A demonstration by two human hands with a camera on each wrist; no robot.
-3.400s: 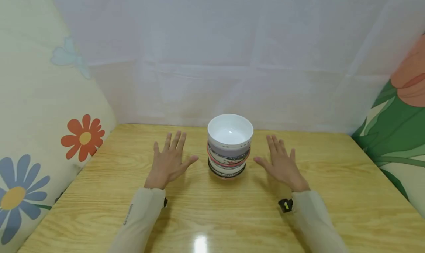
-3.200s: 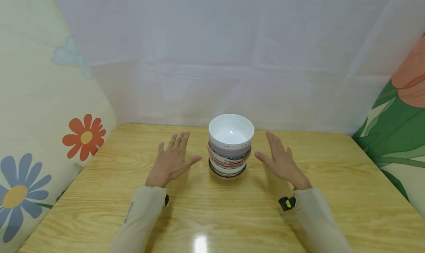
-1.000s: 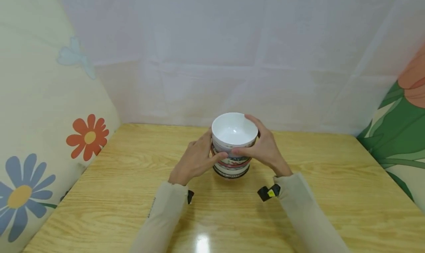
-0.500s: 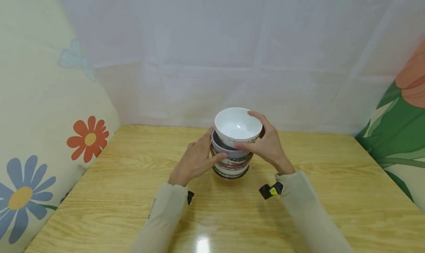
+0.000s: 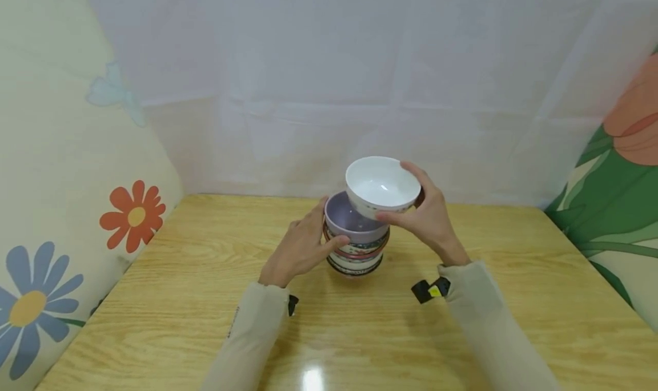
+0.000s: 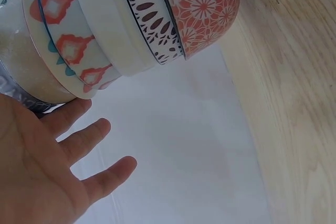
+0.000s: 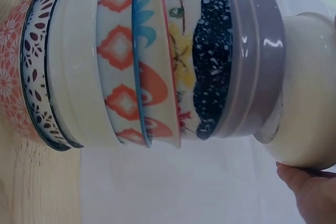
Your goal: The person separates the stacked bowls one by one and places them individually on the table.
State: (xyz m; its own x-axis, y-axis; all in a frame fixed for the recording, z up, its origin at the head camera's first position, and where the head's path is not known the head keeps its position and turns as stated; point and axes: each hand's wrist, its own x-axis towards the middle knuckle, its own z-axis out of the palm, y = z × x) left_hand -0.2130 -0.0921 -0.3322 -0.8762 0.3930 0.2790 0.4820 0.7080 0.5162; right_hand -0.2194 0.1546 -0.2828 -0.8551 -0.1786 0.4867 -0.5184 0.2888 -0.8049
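In the head view, my right hand (image 5: 430, 220) holds a white bowl (image 5: 381, 181) by its right side, thumb in front and fingers behind. The bowl is tilted above the upper right of a stack of nested bowls. A purple bowl (image 5: 340, 217) tops the stack. Resting against the stack's left side, my left hand (image 5: 297, 248) has its thumb across the front; in the left wrist view its fingers (image 6: 86, 140) are spread and fairly straight. Below, the right wrist view shows patterned bowls (image 7: 118, 51), with a coral-patterned bowl (image 7: 11, 72) at the bottom.
The stack stands on a wood-grain table (image 5: 169, 322) near its back edge. A pale cloth (image 5: 288, 65) hangs behind. Flower-printed panels (image 5: 46, 168) flank the table on the left and right.
Both hands have come from beside the stack onto it. My right hand has lifted the white bowl off the top, up and to the right, uncovering the purple bowl. The left hand has stayed there.
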